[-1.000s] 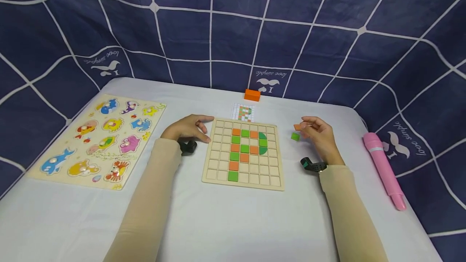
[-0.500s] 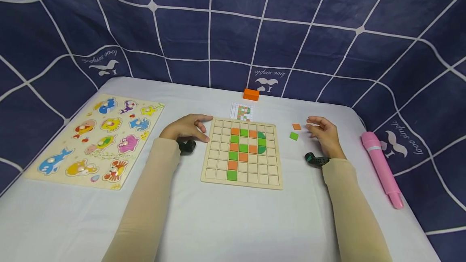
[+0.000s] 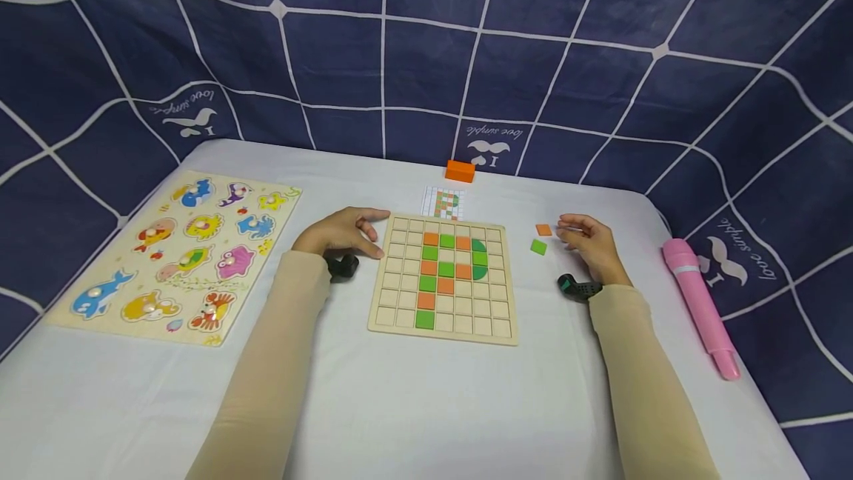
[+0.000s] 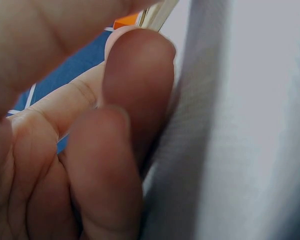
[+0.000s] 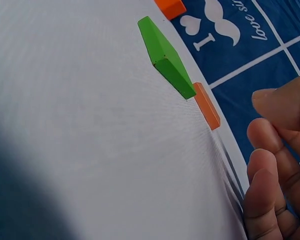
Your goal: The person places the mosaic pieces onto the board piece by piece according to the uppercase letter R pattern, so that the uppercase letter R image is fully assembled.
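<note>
In the head view my left hand [image 3: 341, 232] rests at the left edge of a wooden grid board [image 3: 400, 324]. Its index finger reaches the upper left corner and its thumb touches the side lower down. Orange and green tiles [image 3: 427, 283] fill some cells in a P-like shape. My right hand [image 3: 591, 244] stands off the board's right side, fingers loosely bent and holding nothing. Just left of its fingertips lie a loose orange tile [image 3: 543, 230] and a green tile [image 3: 538, 247], both seen in the right wrist view too. Fingers [image 4: 140, 75] fill most of the left wrist view.
Behind the board lies a small pattern card [image 3: 445, 203] with an orange block [image 3: 460, 171] beyond it. A sea-animal puzzle board [image 3: 180, 258] is at the left. A pink pen-shaped thing [image 3: 701, 310] lies near the right edge of the white-covered table [image 3: 426, 406].
My right hand has let go of the orange tile, leaving it on the table beside the green one, and has drawn slightly to the right. The left hand stays at the board.
</note>
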